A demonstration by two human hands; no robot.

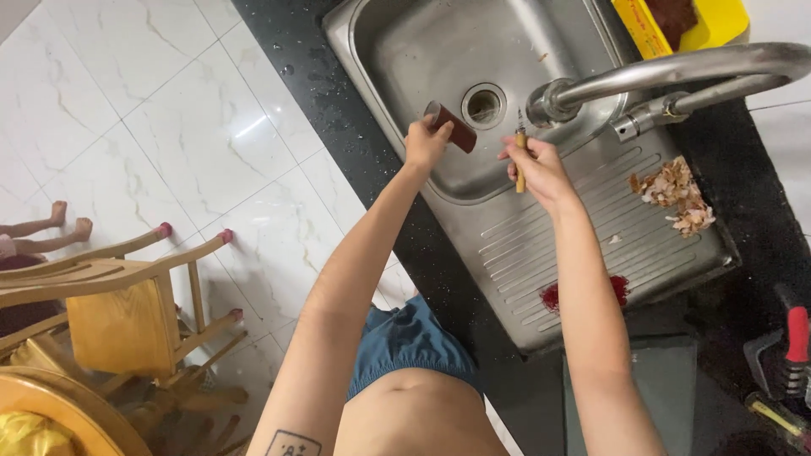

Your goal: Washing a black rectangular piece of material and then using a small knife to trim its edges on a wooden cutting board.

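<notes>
The left hand (425, 142) is clamped on a dark brown cylindrical block (451, 127), held above the basin of the steel sink (583, 245), just beside the drain (483, 103). The right hand (538, 169) is closed around a thin tool with a yellowish handle (520, 162), held upright below the tap (676, 72). On the sink's ribbed drainboard lie pale peelings (676, 196) and a red stain (585, 294).
</notes>
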